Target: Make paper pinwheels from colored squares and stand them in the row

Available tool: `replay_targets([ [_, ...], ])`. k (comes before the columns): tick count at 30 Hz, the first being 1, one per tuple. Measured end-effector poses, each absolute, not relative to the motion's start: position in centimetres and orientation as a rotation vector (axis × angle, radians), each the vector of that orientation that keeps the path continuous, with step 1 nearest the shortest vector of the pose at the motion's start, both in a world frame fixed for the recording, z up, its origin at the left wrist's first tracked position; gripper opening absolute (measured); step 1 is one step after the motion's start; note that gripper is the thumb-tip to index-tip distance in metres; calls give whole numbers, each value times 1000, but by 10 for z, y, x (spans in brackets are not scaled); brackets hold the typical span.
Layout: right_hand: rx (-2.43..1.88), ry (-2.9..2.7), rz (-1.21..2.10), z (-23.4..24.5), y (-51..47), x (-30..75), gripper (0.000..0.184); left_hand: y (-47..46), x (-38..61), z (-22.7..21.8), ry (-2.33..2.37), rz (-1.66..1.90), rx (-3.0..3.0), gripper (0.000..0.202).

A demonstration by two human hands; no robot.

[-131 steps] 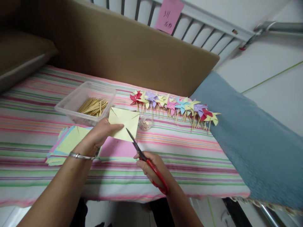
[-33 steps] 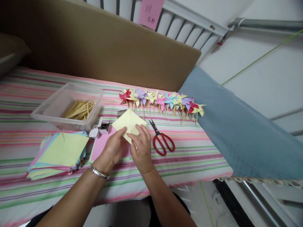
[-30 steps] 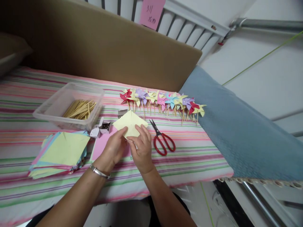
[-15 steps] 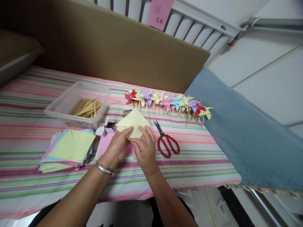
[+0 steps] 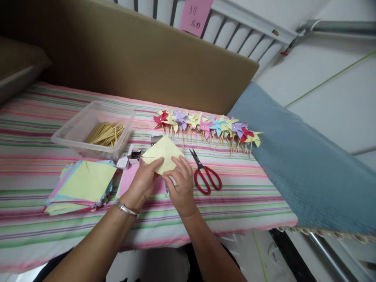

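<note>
The left hand [image 5: 143,182] and right hand [image 5: 182,188] both pinch the pale yellow paper square [image 5: 163,153] at its near edge, fingers curled, over a pink paper sheet [image 5: 129,178]; red-handled scissors [image 5: 205,178] lie just beside; beyond, a row of finished paper pinwheels [image 5: 205,126]; a stack of coloured paper squares [image 5: 82,187] looks untouched; what the fingertips are folding is hidden.

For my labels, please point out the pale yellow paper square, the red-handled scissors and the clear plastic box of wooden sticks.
Pale yellow paper square [image 5: 164,153]: head view, bare middle.
Red-handled scissors [image 5: 201,171]: head view, where handles join.
Clear plastic box of wooden sticks [image 5: 88,148]: head view, near wall.
</note>
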State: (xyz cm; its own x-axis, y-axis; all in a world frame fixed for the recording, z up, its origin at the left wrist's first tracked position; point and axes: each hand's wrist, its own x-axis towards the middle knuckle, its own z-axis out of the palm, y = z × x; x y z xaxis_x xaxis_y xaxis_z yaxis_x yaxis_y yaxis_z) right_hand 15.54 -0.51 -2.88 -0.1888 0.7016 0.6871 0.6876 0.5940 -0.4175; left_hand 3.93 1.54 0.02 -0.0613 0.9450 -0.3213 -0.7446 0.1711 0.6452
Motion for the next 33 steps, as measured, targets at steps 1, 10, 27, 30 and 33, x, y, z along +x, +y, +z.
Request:
replay_targets([
  [1,-1116,-1905,19,-29,-5,156,9,15,39,0,820,1418,318,59],
  [10,-1136,-1905,52,-28,-3,159,11,15,37,-5,769,1399,366,54],
  [27,-889,-738,1653,-19,3,162,70,14,21,-13,1344,1494,1758,32],
  [30,-862,-632,1707,-17,3,161,49,11,25,-14,1323,1415,1921,34],
  [33,-922,-583,1606,-17,4,164,32,10,31,-16,1290,1418,1876,38],
])
